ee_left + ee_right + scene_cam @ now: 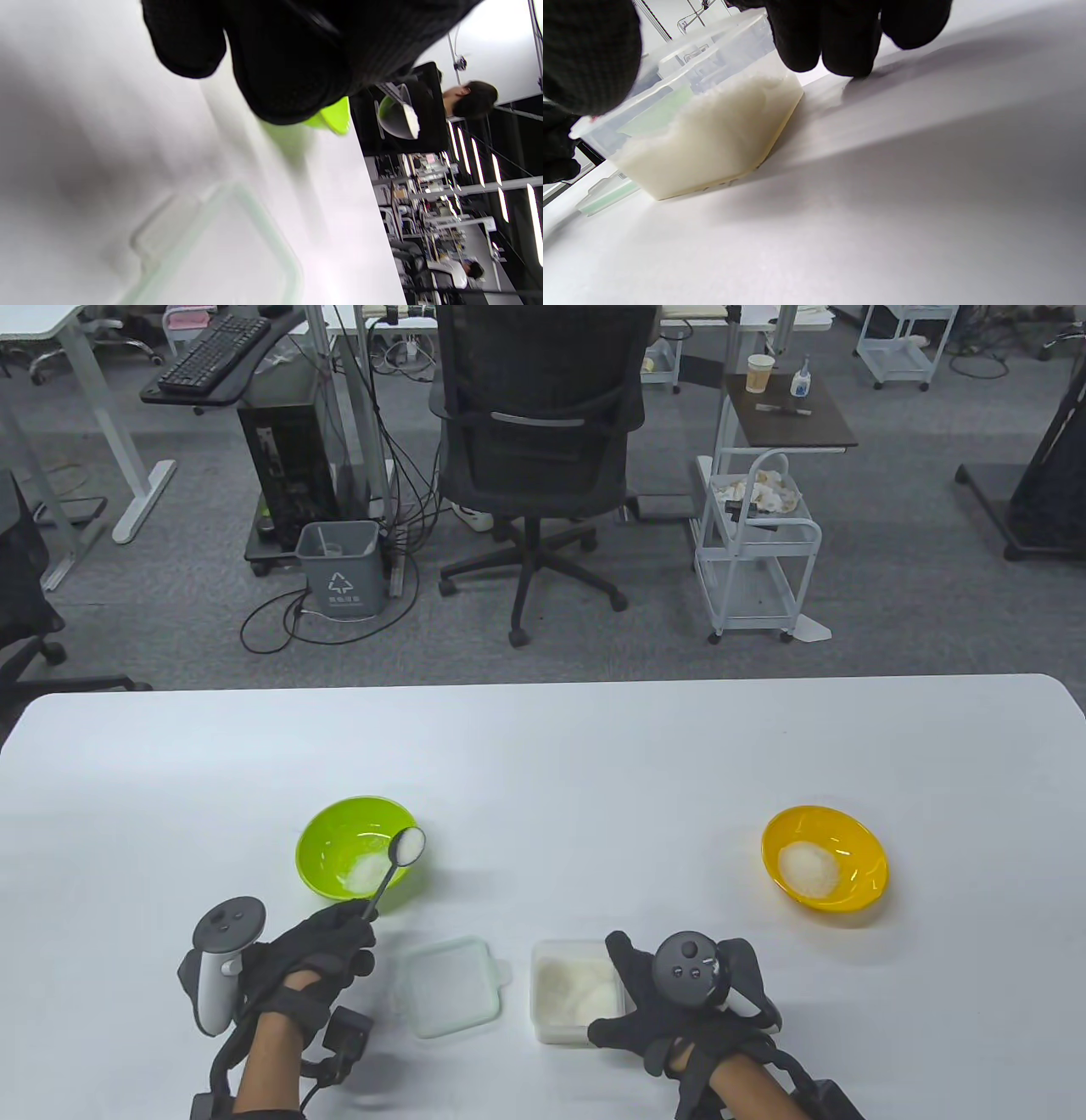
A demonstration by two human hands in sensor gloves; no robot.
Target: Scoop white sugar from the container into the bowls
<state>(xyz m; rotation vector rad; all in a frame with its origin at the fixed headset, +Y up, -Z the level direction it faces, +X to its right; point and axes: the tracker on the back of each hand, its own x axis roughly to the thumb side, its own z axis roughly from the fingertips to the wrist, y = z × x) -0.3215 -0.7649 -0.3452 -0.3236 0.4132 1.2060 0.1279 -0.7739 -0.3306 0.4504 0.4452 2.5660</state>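
My left hand (335, 942) grips the handle of a metal spoon (409, 846) whose bowl, full of white sugar, hangs over the right rim of the green bowl (335, 836), which holds some sugar. The spoon (401, 118) and green bowl (333, 120) also show in the left wrist view. My right hand (679, 993) holds the clear sugar container (564, 984) by its right side, thumb at the near edge. In the right wrist view the container (712, 131) is about half full, fingers (835, 38) on the table beside it. The yellow bowl (857, 848) at right holds a mound of sugar.
The container's lid (445, 984), clear with a green rim, lies flat between my hands; it shows in the left wrist view (220, 254) too. The white table (594, 755) stretches bare beyond the bowls. An office chair and carts stand on the floor behind.
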